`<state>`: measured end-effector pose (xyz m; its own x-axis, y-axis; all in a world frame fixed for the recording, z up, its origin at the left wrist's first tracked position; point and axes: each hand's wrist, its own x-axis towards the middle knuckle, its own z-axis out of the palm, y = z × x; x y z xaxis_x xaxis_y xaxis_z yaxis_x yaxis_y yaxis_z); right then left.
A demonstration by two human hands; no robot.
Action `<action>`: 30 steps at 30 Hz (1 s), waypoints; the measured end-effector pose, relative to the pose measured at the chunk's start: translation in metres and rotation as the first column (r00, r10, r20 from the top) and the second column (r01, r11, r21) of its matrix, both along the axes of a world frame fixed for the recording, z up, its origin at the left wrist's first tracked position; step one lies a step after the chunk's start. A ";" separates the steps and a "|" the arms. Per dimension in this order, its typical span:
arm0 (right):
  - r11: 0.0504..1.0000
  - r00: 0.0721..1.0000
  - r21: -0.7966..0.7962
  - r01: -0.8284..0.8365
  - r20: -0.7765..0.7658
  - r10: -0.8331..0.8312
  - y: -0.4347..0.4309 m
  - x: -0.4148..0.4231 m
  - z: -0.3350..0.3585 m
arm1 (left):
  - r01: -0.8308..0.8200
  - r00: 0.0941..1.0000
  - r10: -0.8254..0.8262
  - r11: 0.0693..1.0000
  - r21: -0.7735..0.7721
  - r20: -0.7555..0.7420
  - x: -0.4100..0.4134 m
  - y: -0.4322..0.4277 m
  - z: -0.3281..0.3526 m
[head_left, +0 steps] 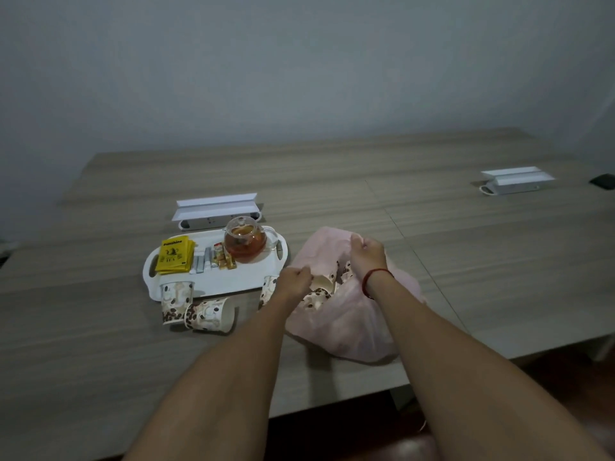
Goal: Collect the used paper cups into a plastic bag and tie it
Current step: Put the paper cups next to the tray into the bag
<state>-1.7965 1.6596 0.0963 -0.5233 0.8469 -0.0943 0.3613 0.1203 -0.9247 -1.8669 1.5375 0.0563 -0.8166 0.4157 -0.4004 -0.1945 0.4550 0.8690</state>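
A pale pink plastic bag (352, 324) lies open on the wooden table (332, 181), right of the tray. Several coffee-bean-print paper cups (317, 296) sit inside its mouth. My left hand (294, 282) pinches the bag's near-left rim. Closed on the far rim, my right hand (367, 257) holds it up; a red string circles that wrist. Outside the bag, one cup (176, 302) stands upright at the tray's front edge. A second cup (209, 314) lies on its side beside it. A third cup (269, 287) stands half hidden behind my left hand.
A white tray (213, 281) holds a glass teapot (246, 242) of amber tea, yellow tea packets (174, 256) and sachets. White socket boxes sit behind the tray (216, 209) and at the far right (515, 181). The table's front edge runs under my forearms.
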 end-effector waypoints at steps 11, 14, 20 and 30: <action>0.995 0.990 -0.012 -0.097 0.106 0.097 -0.007 -0.032 -0.047 | -0.164 0.980 0.122 0.945 -0.284 -0.160 -0.052 -0.035 -0.054; 0.995 0.984 -0.004 -0.095 0.152 0.095 -0.006 -0.041 -0.060 | -0.162 0.983 0.129 0.942 -0.294 -0.130 -0.063 -0.031 -0.072; 0.996 0.962 -0.012 -0.085 0.260 0.085 -0.002 -0.051 -0.087 | -0.073 0.997 0.066 0.981 -0.180 -0.041 -0.074 -0.032 -0.092; 0.997 0.972 -0.048 -0.057 0.226 0.067 0.006 -0.055 -0.086 | 0.042 0.999 -0.046 0.983 -0.176 -0.014 -0.063 -0.023 -0.097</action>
<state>-1.8518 1.6653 0.0100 -0.5355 0.8065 -0.2506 0.5555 0.1128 -0.8238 -1.9295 1.5144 -0.0404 -0.8070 0.3758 -0.4556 -0.1556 0.6089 0.7779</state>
